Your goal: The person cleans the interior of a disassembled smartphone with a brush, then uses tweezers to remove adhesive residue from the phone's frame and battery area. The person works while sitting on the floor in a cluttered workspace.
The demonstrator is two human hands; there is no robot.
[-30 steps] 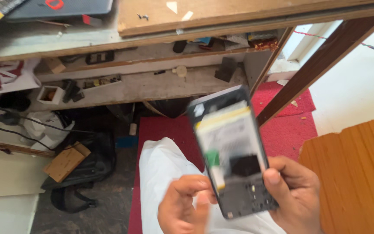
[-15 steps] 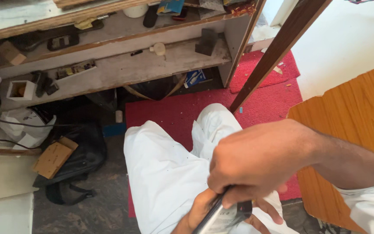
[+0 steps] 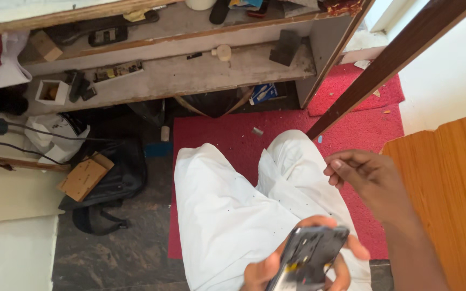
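I sit with my white-trousered legs [image 3: 227, 215] over a red mat [image 3: 227, 134]. My left hand [image 3: 276, 269] at the bottom edge grips a dark phone with its back removed [image 3: 311, 253], tilted, its inner parts and a yellow strip showing. My right hand [image 3: 368, 180] hovers above and to the right of the phone, apart from it. Its fingers are loosely curled and nothing shows in them.
A worn wooden shelf unit [image 3: 190, 75] ahead holds small parts, a white box [image 3: 49, 90] and a dark block [image 3: 286, 47]. A black bag [image 3: 109, 178] with a cardboard piece [image 3: 84, 176] lies on the floor at left. A dark wooden post [image 3: 384, 70] slants at right, beside an orange wooden panel [image 3: 454, 183].
The phone dropped from upright in both hands to low over my lap. My right hand, which covered it half a second ago, has lifted off to the upper right.
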